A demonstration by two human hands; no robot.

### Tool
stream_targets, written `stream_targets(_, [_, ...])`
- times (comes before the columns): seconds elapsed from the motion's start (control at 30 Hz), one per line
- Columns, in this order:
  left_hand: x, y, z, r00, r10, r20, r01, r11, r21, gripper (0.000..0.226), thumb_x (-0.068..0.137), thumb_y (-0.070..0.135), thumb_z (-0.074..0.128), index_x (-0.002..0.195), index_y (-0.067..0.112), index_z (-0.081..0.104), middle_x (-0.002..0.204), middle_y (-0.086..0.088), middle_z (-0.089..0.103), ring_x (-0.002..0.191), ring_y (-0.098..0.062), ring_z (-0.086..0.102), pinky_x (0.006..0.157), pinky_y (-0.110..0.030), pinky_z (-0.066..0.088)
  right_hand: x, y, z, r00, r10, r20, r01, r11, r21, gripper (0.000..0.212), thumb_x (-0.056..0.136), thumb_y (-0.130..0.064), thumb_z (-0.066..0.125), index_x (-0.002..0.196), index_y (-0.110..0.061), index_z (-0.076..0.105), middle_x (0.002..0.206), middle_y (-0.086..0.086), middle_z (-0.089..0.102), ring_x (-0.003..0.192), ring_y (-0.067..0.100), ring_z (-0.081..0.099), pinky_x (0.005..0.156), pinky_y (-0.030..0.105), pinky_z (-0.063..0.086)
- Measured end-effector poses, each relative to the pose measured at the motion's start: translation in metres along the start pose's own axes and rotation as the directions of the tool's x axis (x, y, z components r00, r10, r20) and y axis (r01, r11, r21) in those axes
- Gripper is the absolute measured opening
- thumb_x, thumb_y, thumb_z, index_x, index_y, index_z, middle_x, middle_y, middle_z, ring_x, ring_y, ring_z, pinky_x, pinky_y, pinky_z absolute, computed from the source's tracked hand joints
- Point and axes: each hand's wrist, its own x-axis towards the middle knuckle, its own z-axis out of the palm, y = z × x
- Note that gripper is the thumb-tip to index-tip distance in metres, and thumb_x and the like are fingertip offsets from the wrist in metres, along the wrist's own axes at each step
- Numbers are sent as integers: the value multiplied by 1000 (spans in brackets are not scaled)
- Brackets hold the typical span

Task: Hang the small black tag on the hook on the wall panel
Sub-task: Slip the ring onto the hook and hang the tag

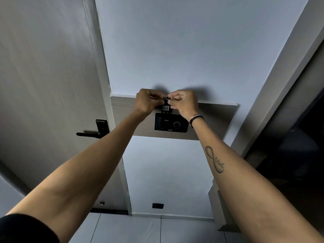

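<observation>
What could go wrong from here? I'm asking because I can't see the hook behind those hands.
1. The left hand and right hand cover the hook, so the metal ring may miss it.
2. The black tag is pinched only at its top; a slip would probably drop it onto the black wall unit or the floor.
3. Both arms reach high, so aim may waver.

A small black tag (165, 107) bearing a white printed label hangs upright against a wood-grain wall panel (215, 120), just above a black switch plate. A metal ring (171, 98) sits at its top; the hook itself is hidden.
</observation>
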Motion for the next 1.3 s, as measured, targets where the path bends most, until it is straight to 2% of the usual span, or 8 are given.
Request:
stream_targets(0.2, [-5,-10,7,999,21,-39,-19,999,42,18,77,-3,85,95,1,84,91,-16,82,78,-19,75,87,-38,65,-2,11,-2,1000,-21,-11,20,999,-49,24,79,7,83,89,-15,78,76,2,74,71,16,72,72,36,68])
stream_targets(0.33, [-5,-17,11,999,14,-31,-11,996,89,18,77,-1,86,94,2,84,93,-16,83,79,-18,74,91,-44,66,-4,18,-1,1000,-4,-12,3,997,-78,28,78,5,84,81,-22,77,73,-1,74,67,11,71,71,38,69])
stream_targets(0.47, [-7,-22,15,1000,-14,-17,16,990,143,18,75,4,89,92,9,86,94,-11,85,85,-24,80,91,-48,65,-6,26,0,1000,9,-17,-11,995,-104,19,78,4,85,92,-9,81,80,9,75,73,17,73,74,43,69])
stream_targets(0.6, [-8,-27,17,1000,-11,-14,13,983,182,17,76,8,88,93,10,86,96,-10,85,91,-27,81,91,-50,64,-8,32,2,999,18,-29,-22,991,-130,20,77,1,87,95,-7,81,77,1,74,73,16,75,73,43,69])
stream_targets(0.8, [-10,-25,18,1000,-9,-16,12,971,238,18,79,11,88,97,12,86,101,-7,85,94,-21,80,94,-44,63,-5,37,5,999,-2,-49,-7,983,-185,18,77,-4,88,91,-12,81,76,2,77,74,26,80,75,48,69])
stream_targets(1.03, [-12,-25,20,999,11,-30,1,931,366,15,82,18,85,97,19,87,96,-2,86,91,-18,78,80,-28,56,-7,40,5,996,-86,-40,68,943,-326,14,79,-8,87,89,-14,81,80,5,80,70,21,78,76,47,67])
stream_targets(1.2, [-18,-23,25,997,60,-37,-36,885,465,19,85,10,74,94,21,87,97,-1,86,92,-23,78,85,-34,59,-15,45,5,990,-133,-52,103,917,-385,11,78,-9,87,85,-16,81,79,3,80,72,20,76,71,49,66])
stream_targets(1.3, [-19,-24,29,997,71,-41,-42,874,484,20,88,10,74,98,20,87,102,-2,86,94,-24,78,86,-30,56,-17,47,4,988,-138,-67,100,909,-404,10,79,-13,87,85,-17,81,79,3,81,68,19,75,68,47,66])
